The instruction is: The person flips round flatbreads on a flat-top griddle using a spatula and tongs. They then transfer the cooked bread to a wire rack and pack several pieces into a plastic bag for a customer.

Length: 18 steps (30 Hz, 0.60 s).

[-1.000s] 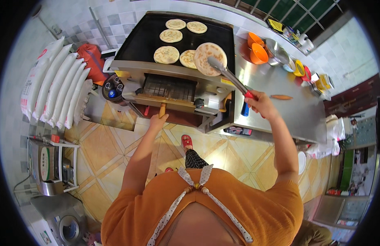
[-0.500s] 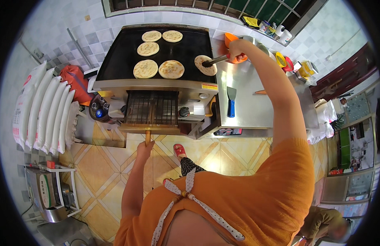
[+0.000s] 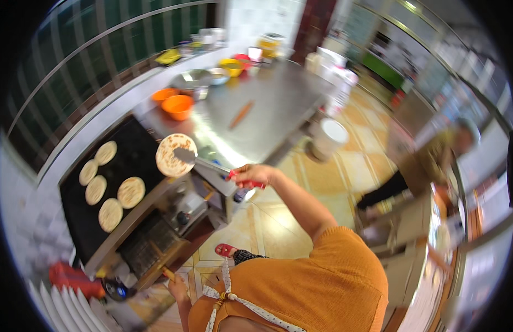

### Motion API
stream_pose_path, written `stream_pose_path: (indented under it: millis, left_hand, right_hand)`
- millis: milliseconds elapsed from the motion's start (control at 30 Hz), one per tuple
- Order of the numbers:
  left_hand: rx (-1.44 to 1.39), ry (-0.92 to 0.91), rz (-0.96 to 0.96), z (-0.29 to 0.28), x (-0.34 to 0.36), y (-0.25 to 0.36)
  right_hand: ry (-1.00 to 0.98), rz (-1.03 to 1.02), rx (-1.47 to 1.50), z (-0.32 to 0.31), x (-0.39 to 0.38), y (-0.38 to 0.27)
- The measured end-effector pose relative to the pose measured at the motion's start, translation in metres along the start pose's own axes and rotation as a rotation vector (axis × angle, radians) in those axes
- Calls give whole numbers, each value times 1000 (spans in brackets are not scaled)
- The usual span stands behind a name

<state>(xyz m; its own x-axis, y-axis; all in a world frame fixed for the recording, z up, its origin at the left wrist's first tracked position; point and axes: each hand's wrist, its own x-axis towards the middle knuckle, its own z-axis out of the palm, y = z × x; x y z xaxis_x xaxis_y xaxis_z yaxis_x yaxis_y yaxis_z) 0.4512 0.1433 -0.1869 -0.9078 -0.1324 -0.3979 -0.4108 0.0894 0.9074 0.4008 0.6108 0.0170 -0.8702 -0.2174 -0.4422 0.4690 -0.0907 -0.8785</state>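
Observation:
My right hand [image 3: 252,175] is closed around the red handle of metal tongs [image 3: 211,165]. Their dark tip grips a round browned flatbread [image 3: 169,148], held up at the griddle's right front corner. Low at the left, my left hand [image 3: 178,288] is closed on the wooden handle [image 3: 168,274] of a pulled-out rack drawer [image 3: 148,243] beneath the black griddle [image 3: 135,146]. Several flatbreads lie on the griddle, one of them [image 3: 131,192] near its front edge. Motion blurs much of the view.
A steel table [image 3: 267,99] adjoins the griddle, bearing a wooden rolling pin [image 3: 242,114] and orange bowls [image 3: 178,107]. A white bucket [image 3: 329,135] is beyond the table. Another person [image 3: 428,160] bends at a wooden bench on the right. White sacks [image 3: 68,310] stand at lower left.
The tongs have lifted the flatbread from the griddle's right side. My view has swung right, bringing the other person further in. My left hand stays on the drawer handle.

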Motion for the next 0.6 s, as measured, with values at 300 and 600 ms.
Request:
stream_pose_path:
  millis: [300, 600]
  left_hand:
    - [91, -17, -142, 35, -7, 54]
    - [327, -1493, 488, 192, -280, 5]
  right_hand:
    - [669, -96, 474, 196, -334, 221]
    - [1295, -247, 823, 380, -518, 362]
